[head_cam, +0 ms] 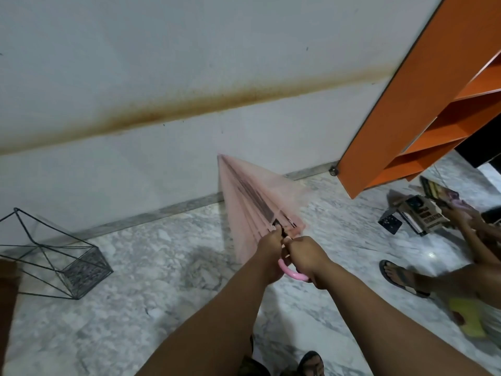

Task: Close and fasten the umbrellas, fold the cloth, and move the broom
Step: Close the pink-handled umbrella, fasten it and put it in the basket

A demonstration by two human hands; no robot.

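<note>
The pink umbrella (254,202) is motion-blurred, and both hands hide the shaft above its handle (291,272). The orange shelf (401,109) and the second person's foot (401,278) run off the right edge, where blurred books (423,215) lie unreadable.

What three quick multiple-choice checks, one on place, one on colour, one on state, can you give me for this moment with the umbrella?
1. Where does the wire basket lie?
A. on the orange shelf
B. on the floor at the left, near the wall
C. in the person's hand

2. What colour is the umbrella's hooked handle?
A. pink
B. black
C. green

3. How is the umbrella now?
A. spread fully open
B. lying on the floor
C. folded in, held by both hands

Answers:
1 B, it lies on the marble floor below the wall.
2 A, the hook shows pink under the right hand.
3 C, the canopy is gathered along the shaft, and the left hand grips by the ribs.
</note>
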